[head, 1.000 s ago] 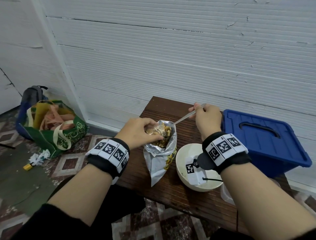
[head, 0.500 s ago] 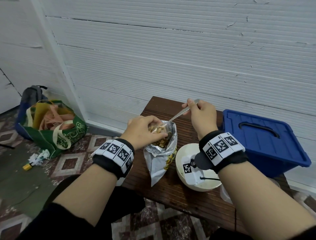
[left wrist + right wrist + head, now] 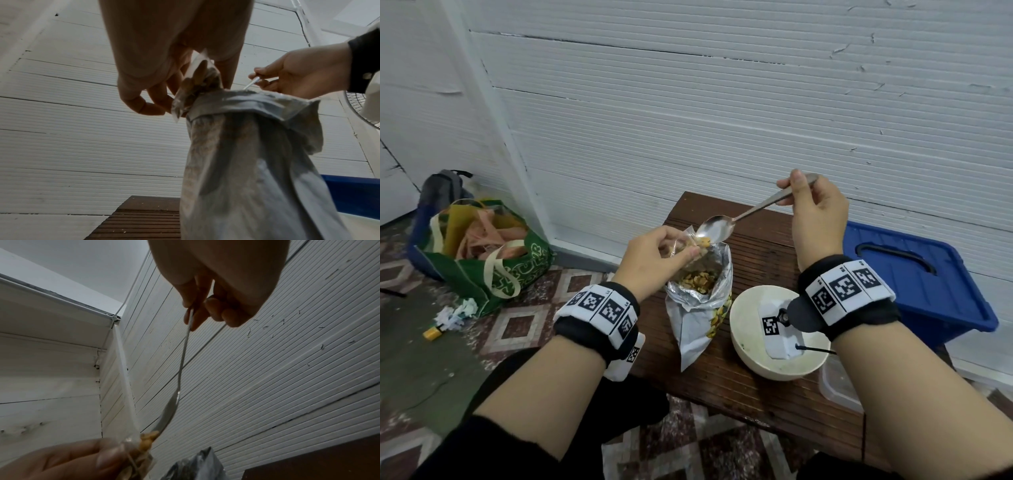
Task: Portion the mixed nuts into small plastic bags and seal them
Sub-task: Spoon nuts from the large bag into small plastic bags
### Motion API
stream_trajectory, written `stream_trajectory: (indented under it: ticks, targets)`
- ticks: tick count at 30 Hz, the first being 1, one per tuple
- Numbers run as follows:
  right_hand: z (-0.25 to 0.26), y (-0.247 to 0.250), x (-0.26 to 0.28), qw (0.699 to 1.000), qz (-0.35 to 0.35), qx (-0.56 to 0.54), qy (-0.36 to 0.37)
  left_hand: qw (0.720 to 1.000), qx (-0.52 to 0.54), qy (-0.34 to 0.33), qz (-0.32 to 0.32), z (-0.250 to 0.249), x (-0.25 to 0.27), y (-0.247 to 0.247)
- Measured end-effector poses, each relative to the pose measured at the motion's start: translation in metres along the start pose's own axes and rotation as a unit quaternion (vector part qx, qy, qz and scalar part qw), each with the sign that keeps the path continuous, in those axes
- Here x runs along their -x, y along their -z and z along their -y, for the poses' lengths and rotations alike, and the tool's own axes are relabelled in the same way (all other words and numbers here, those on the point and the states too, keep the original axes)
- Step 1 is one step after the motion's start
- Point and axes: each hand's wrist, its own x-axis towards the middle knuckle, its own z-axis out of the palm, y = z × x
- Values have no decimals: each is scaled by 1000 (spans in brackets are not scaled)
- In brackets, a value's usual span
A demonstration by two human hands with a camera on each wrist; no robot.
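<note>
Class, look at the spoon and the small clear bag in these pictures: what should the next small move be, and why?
Probably tilt the spoon a little further, so the last nuts slide into the small bag. The right hand holds the spoon tipped at the bag's mouth with a few nuts on its tip; the left hand holds the bag over the foil pouch.

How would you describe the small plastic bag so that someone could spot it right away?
On the brown slatted table stands an open foil nut bag. Just above its mouth, the left hand pinches the small plastic bag: clear, already holding nuts, under the spoon.
</note>
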Motion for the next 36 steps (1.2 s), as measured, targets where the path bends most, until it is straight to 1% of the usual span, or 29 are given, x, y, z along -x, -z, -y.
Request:
stream_trajectory:
  ticks: [3, 5, 8, 11, 13, 15, 18, 21, 26, 27, 30, 32, 34, 36]
  targets:
    - [-7, 3, 0, 999, -32, 35, -23, 1000, 11, 7, 0, 4, 0, 1]
    - [-10, 3, 2, 997, -30, 67, -28, 1000, 20, 7, -6, 6, 0, 1]
    - [-15, -2, 11, 991, 22, 134, -12, 999, 31, 0, -9, 5, 1, 2]
    - [-23, -13, 25, 972, 94, 215, 6, 999, 44, -21, -15, 1, 3, 2]
    - [-30, -19, 33, 961, 135, 243, 2, 998, 53, -29, -25, -2, 3, 2]
    - [-35, -22, 39, 953, 168, 251, -17, 997, 57, -38, -30, -6, 4, 3]
    - [-39, -19, 40, 954, 177, 236, -48, 996, 62, -57, -24, -15, 5, 3]
    - [-35, -13, 36, 966, 158, 192, -68, 995, 55, -76, -24, -23, 4, 2]
    - [-13, 4, 26, 984, 98, 141, -47, 994, 46, -93, -44, -35, -1, -9]
    - [-8, 8, 23, 985, 102, 128, -45, 993, 49, -99, -45, -40, -2, -12]
    - [7, 18, 18, 983, 150, 98, -47, 990, 57, -119, -42, -55, -3, -22]
    - [13, 27, 16, 979, 172, 91, -66, 989, 57, -129, -35, -62, -4, -30]
    - [15, 36, 13, 977, 175, 91, -88, 988, 59, -141, -25, -69, -4, -41]
    - [13, 46, 9, 978, 162, 86, -101, 986, 74, -146, -17, -75, -3, -52]
